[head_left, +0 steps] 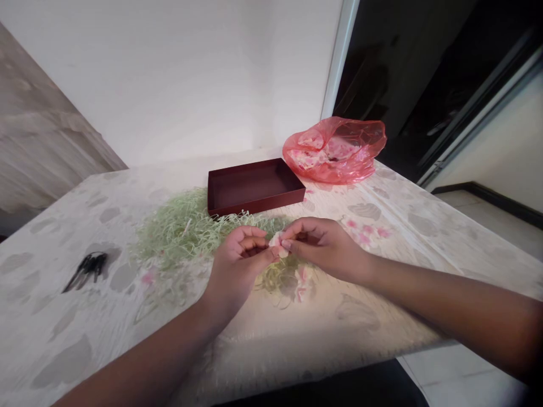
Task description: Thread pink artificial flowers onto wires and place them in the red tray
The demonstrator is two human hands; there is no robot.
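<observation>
Between my two hands is a small pale pink and white artificial flower (278,242), pinched from both sides above the table. My left hand (241,254) has its thumb and fingers closed on the flower's left side. My right hand (320,246) grips its right edge between thumb and forefinger. Just below lie a few yellowish-green paper strands and more pink-white flowers (302,282). Behind my hands spreads a loose heap of pale green shredded paper (173,226). A dark maroon open box (254,209) stands behind it, with nothing visible inside.
A red translucent plastic bag (335,175) with pink-white flowers inside sits at the back right. Several pink flowers (367,232) lie right of my right hand. A bunch of keys (91,265) rests on the left of the patterned tablecloth (55,316). A wall (190,73) stands behind.
</observation>
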